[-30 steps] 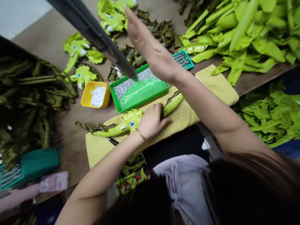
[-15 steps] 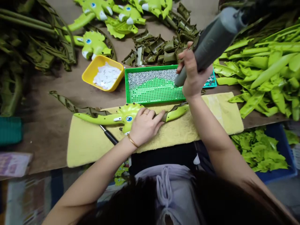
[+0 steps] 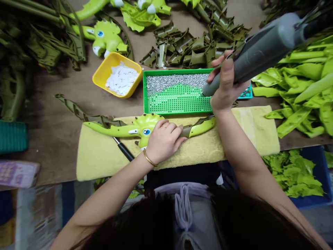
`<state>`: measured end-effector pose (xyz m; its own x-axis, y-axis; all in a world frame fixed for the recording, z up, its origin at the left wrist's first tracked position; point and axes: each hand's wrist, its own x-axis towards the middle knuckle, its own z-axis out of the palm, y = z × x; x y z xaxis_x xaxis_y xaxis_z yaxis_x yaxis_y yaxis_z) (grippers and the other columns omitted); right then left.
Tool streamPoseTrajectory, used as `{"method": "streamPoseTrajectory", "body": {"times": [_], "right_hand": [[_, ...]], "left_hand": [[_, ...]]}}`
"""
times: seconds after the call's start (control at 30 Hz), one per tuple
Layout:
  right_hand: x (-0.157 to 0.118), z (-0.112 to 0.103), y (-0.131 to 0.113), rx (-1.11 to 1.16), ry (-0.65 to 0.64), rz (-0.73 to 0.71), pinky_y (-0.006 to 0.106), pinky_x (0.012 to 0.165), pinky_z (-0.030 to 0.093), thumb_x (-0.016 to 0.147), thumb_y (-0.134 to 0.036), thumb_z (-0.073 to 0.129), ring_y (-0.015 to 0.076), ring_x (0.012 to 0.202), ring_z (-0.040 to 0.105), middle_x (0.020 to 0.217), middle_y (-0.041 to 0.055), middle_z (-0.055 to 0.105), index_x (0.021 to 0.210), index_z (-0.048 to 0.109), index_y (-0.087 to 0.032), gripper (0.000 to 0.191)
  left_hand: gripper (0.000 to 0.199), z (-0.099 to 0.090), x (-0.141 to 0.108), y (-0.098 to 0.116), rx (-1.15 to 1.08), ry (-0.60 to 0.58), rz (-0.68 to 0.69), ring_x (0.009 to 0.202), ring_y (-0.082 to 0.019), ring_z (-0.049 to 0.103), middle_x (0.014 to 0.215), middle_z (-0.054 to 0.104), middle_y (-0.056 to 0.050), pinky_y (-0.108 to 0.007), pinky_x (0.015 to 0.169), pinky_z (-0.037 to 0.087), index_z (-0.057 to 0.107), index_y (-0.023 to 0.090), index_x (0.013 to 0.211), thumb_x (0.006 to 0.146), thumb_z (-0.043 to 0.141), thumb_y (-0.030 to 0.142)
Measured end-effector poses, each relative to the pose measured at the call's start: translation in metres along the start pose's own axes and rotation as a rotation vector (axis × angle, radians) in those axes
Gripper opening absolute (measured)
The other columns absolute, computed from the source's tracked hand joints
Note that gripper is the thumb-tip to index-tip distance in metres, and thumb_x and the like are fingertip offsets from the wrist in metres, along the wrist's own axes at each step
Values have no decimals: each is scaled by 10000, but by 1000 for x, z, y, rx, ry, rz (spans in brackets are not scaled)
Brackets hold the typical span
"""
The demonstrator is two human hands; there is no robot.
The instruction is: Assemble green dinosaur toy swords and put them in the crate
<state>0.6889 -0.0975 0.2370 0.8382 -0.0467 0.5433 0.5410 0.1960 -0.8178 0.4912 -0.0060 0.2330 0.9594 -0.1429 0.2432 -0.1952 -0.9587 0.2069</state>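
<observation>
Right hand (image 3: 225,83) now wrapped around grey power tool (image 3: 262,55), tip touching green peg tray (image 3: 171,71) beneath it | left hand (image 3: 163,140) open, pressing lime dinosaur toy (image 3: 153,123)

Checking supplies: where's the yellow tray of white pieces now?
In the head view, the yellow tray sits just left of the green tray, below a lime dinosaur toy.

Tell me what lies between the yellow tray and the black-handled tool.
From the yellow tray to the black-handled tool, the head view shows brown tabletop, a dark olive strip, then a lime-green dinosaur piece.
</observation>
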Motion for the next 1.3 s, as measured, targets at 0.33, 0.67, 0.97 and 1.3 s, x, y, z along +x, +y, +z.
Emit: {"method": "streamPoseTrajectory", "body": {"times": [0.33,0.67,0.97,1.3], "right_hand": [[-5,-3,-2,-57,-14,64,316,517,479,762,-668,575,109,502,528,773,0,614,894,545,-252,438],[-2,-36,-51,46,54,-74,280,466,412,905,-541,433,83,485,511,864,9,611,1013,536,-286,296],[-48,-75,-68,-132,18,-86,289,445,392,888,-622,390,88,456,454,788,-16,496,978,510,-352,309],[-54,-76,-62,-203,-42,40,311,513,512,764,-611,630,107,492,527,680,-55,481,922,507,-303,367]], "left_hand": [[311,-2,0,2,5,-41,-19,806,-228,621,858,696,-96,-420,876,469,684,133,1044,918,551,384],[325,-1,-7,8,36,-28,-60,860,-232,652,933,721,-107,-485,1014,411,671,144,1131,942,509,353],[338,5,-7,3,21,-14,-51,863,-228,652,951,727,-84,-491,1015,401,681,177,1134,948,497,392],[310,2,-5,3,-32,-40,-72,864,-236,655,939,723,-80,-517,1023,404,683,190,1122,943,512,376]]}}
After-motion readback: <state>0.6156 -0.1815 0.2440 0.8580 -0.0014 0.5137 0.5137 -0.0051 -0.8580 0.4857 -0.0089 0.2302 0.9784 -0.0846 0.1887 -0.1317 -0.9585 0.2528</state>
